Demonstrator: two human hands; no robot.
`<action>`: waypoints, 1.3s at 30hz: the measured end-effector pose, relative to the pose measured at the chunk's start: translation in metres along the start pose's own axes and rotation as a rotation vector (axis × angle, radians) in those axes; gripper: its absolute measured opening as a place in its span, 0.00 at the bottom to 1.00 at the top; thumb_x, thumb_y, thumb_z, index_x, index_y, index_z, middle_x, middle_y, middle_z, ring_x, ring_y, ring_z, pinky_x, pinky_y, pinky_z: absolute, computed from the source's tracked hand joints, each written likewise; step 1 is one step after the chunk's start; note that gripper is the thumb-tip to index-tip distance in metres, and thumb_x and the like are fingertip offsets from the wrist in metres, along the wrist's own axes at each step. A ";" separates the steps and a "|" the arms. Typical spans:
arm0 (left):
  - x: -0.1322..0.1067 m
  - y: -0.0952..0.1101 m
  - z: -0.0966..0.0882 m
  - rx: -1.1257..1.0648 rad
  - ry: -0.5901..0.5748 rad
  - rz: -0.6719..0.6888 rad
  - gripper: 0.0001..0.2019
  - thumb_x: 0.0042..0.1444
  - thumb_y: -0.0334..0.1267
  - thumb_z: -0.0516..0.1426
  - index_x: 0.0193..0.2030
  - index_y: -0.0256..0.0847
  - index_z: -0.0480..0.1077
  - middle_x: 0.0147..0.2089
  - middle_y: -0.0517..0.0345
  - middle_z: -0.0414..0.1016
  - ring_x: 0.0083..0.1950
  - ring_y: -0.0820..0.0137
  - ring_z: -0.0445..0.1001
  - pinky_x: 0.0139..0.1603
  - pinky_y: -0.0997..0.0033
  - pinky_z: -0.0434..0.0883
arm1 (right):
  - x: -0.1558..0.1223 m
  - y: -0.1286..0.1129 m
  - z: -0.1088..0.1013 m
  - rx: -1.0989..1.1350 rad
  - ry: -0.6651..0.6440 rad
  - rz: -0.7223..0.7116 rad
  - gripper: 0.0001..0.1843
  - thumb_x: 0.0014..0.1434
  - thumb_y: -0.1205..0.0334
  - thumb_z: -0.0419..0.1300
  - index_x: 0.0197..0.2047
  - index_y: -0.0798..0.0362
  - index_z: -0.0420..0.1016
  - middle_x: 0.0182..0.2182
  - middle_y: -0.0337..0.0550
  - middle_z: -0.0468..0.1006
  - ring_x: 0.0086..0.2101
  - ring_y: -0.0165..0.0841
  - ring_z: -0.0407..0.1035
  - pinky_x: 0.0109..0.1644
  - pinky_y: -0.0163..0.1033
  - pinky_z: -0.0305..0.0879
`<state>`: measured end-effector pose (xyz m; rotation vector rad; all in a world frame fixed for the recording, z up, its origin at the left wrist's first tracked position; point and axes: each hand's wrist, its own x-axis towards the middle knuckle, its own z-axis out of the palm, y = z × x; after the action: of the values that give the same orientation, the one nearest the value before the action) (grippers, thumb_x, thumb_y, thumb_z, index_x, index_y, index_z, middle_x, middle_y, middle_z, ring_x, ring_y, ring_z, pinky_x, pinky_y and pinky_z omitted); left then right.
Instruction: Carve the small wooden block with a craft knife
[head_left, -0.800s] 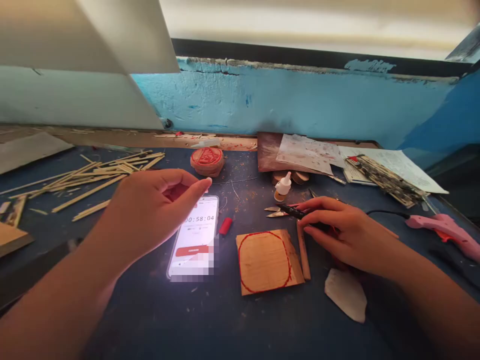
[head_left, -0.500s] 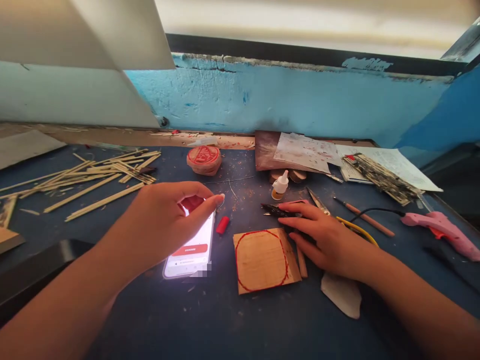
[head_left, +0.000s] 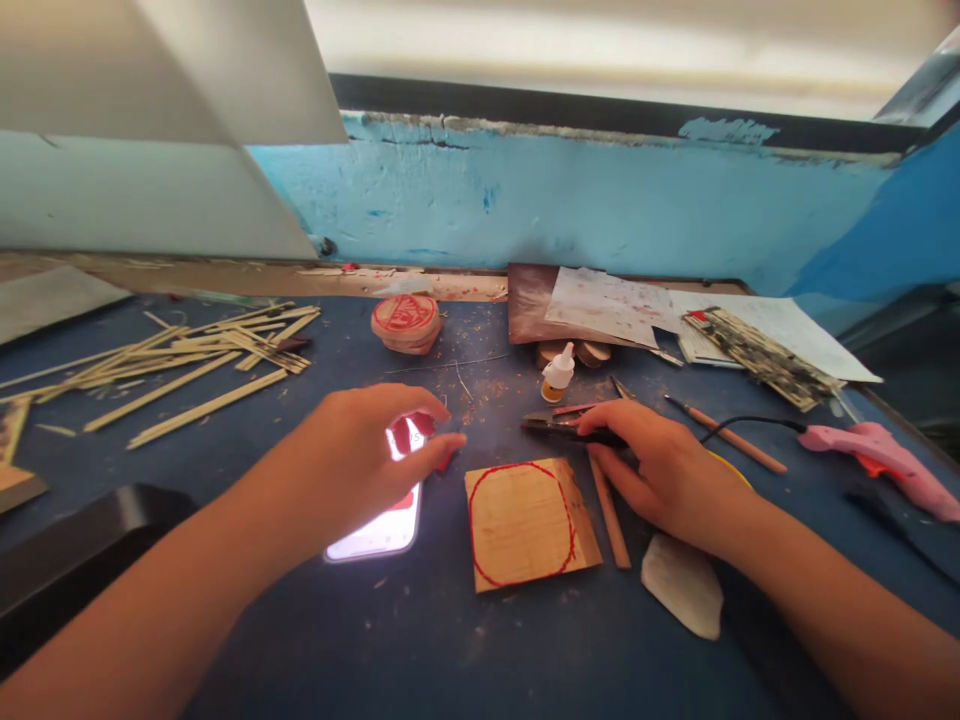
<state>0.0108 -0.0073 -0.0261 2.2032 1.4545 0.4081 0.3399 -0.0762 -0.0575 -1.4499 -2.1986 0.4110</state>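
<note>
My left hand (head_left: 364, 450) hovers with its fingers apart over a lit smartphone (head_left: 375, 535), hiding most of the screen and nearly all of a small red piece. My right hand (head_left: 664, 470) is closed around the handles of small black-nosed pliers (head_left: 562, 427), which lie over a pair of scissors. Just below them is a square wooden block (head_left: 525, 525) marked with a red rounded outline. A thin wooden stick (head_left: 610, 520) lies under my right hand's fingers, apparently not held.
Loose wooden sticks (head_left: 187, 375) are scattered at the left of the dark blue workbench (head_left: 480, 640). Behind are a round red-topped stamp (head_left: 406, 325), a small glue bottle (head_left: 559, 372) and papers (head_left: 765, 335). A pink glue gun (head_left: 877, 460) lies right, with a white shard (head_left: 681, 585) near my right wrist.
My left hand has moved right and now covers more of the phone and the red piece. My right hand has shifted slightly, with the pliers still in it, and more of the stick shows.
</note>
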 end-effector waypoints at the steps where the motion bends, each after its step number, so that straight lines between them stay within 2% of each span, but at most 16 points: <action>1: 0.001 -0.002 0.005 0.020 -0.024 0.025 0.20 0.60 0.58 0.62 0.48 0.48 0.84 0.37 0.54 0.85 0.33 0.59 0.79 0.35 0.61 0.71 | 0.001 -0.002 0.000 0.013 0.024 0.020 0.13 0.73 0.70 0.57 0.56 0.48 0.76 0.52 0.46 0.84 0.51 0.40 0.80 0.59 0.49 0.79; 3: 0.003 -0.007 0.015 0.081 -0.056 0.090 0.19 0.61 0.52 0.61 0.53 0.48 0.84 0.41 0.51 0.84 0.39 0.56 0.80 0.38 0.57 0.72 | 0.000 -0.005 -0.001 0.043 0.066 0.061 0.15 0.74 0.68 0.57 0.59 0.47 0.75 0.51 0.45 0.85 0.48 0.39 0.81 0.55 0.47 0.80; 5: 0.005 -0.009 0.024 0.099 -0.063 0.131 0.17 0.62 0.46 0.59 0.51 0.47 0.85 0.43 0.50 0.83 0.43 0.53 0.79 0.43 0.54 0.72 | -0.001 -0.009 -0.002 0.073 0.092 0.097 0.15 0.75 0.66 0.57 0.60 0.46 0.75 0.49 0.43 0.85 0.47 0.39 0.82 0.52 0.46 0.80; 8: 0.009 -0.008 0.030 0.056 -0.033 0.143 0.14 0.57 0.40 0.60 0.46 0.45 0.85 0.43 0.50 0.83 0.46 0.52 0.79 0.48 0.50 0.73 | -0.003 -0.013 -0.003 0.109 0.118 0.130 0.16 0.75 0.63 0.57 0.62 0.44 0.77 0.52 0.43 0.86 0.51 0.41 0.82 0.54 0.47 0.80; 10: 0.011 -0.005 0.029 -0.006 -0.006 0.140 0.11 0.56 0.39 0.62 0.44 0.45 0.84 0.43 0.51 0.83 0.45 0.55 0.79 0.49 0.51 0.74 | -0.004 -0.014 -0.004 0.129 0.134 0.141 0.17 0.76 0.61 0.57 0.64 0.44 0.77 0.57 0.44 0.85 0.55 0.42 0.81 0.57 0.49 0.79; 12: 0.013 -0.001 0.025 -0.086 0.027 0.128 0.10 0.60 0.43 0.62 0.44 0.45 0.82 0.44 0.53 0.84 0.43 0.59 0.81 0.48 0.55 0.77 | -0.004 -0.017 -0.005 0.145 0.143 0.157 0.18 0.77 0.59 0.57 0.66 0.44 0.78 0.59 0.44 0.85 0.56 0.43 0.81 0.57 0.50 0.80; 14: 0.014 0.005 0.020 -0.250 0.056 0.081 0.12 0.65 0.49 0.62 0.45 0.43 0.78 0.43 0.53 0.85 0.42 0.63 0.83 0.45 0.60 0.80 | -0.004 -0.021 -0.005 0.161 0.139 0.162 0.18 0.77 0.56 0.58 0.66 0.45 0.79 0.58 0.44 0.86 0.54 0.43 0.83 0.56 0.49 0.81; 16: 0.013 0.011 0.016 -0.563 0.053 -0.007 0.16 0.64 0.52 0.66 0.46 0.42 0.76 0.43 0.53 0.86 0.42 0.64 0.85 0.45 0.63 0.82 | -0.006 -0.025 -0.004 0.182 0.122 0.136 0.18 0.77 0.55 0.58 0.66 0.43 0.80 0.58 0.42 0.87 0.53 0.42 0.84 0.56 0.48 0.81; 18: 0.012 0.017 0.014 -0.917 0.015 -0.096 0.19 0.59 0.49 0.72 0.50 0.41 0.76 0.42 0.54 0.87 0.42 0.65 0.86 0.45 0.66 0.83 | -0.008 -0.030 -0.002 0.204 0.102 0.087 0.18 0.77 0.57 0.58 0.66 0.42 0.80 0.59 0.40 0.87 0.55 0.41 0.83 0.58 0.46 0.81; 20: 0.010 0.021 0.013 -1.109 -0.017 -0.137 0.20 0.57 0.44 0.75 0.53 0.42 0.79 0.41 0.56 0.88 0.41 0.67 0.86 0.44 0.70 0.83 | -0.011 -0.034 0.001 0.218 0.087 0.042 0.18 0.77 0.58 0.58 0.66 0.41 0.79 0.59 0.40 0.87 0.56 0.40 0.83 0.59 0.44 0.80; 24: 0.007 0.023 0.014 -1.146 -0.088 -0.116 0.11 0.59 0.42 0.75 0.45 0.41 0.83 0.40 0.57 0.88 0.38 0.72 0.85 0.42 0.75 0.81 | -0.014 -0.036 0.004 0.221 0.085 0.002 0.19 0.78 0.60 0.59 0.67 0.40 0.78 0.60 0.39 0.86 0.57 0.38 0.83 0.60 0.42 0.79; 27: 0.008 0.024 0.017 -1.133 -0.129 -0.092 0.09 0.60 0.41 0.75 0.42 0.42 0.84 0.39 0.60 0.89 0.38 0.74 0.85 0.41 0.79 0.81 | -0.013 -0.035 0.004 0.219 0.093 -0.005 0.19 0.78 0.61 0.59 0.68 0.41 0.77 0.60 0.39 0.86 0.57 0.36 0.83 0.61 0.41 0.79; 30: 0.007 0.029 0.018 -1.127 -0.138 -0.093 0.08 0.61 0.40 0.75 0.41 0.42 0.84 0.36 0.60 0.88 0.37 0.75 0.85 0.40 0.81 0.80 | -0.013 -0.035 0.003 0.216 0.097 -0.007 0.19 0.78 0.61 0.59 0.68 0.41 0.76 0.61 0.38 0.86 0.57 0.35 0.82 0.60 0.39 0.78; 33: 0.004 0.035 0.020 -1.138 -0.203 -0.092 0.08 0.60 0.40 0.75 0.39 0.40 0.84 0.34 0.58 0.89 0.36 0.75 0.85 0.41 0.81 0.80 | -0.013 -0.037 0.003 0.217 0.075 -0.024 0.20 0.78 0.60 0.59 0.69 0.40 0.76 0.60 0.38 0.86 0.56 0.34 0.82 0.60 0.38 0.78; 35: 0.002 0.037 0.021 -1.139 -0.246 -0.092 0.09 0.60 0.41 0.75 0.39 0.39 0.84 0.35 0.57 0.89 0.37 0.73 0.86 0.42 0.79 0.81 | -0.013 -0.039 0.003 0.222 0.055 -0.042 0.19 0.79 0.60 0.58 0.69 0.41 0.76 0.60 0.40 0.86 0.56 0.35 0.82 0.59 0.39 0.79; 39: 0.000 0.037 0.025 -1.139 -0.238 -0.067 0.10 0.60 0.42 0.75 0.40 0.40 0.83 0.37 0.57 0.90 0.38 0.72 0.87 0.45 0.78 0.83 | -0.014 -0.043 0.002 0.288 0.044 -0.014 0.19 0.79 0.59 0.57 0.69 0.40 0.78 0.60 0.43 0.85 0.57 0.40 0.82 0.59 0.43 0.80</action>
<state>0.0520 -0.0249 -0.0272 1.2170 0.8082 0.6961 0.3100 -0.1065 -0.0410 -1.2751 -2.0165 0.6542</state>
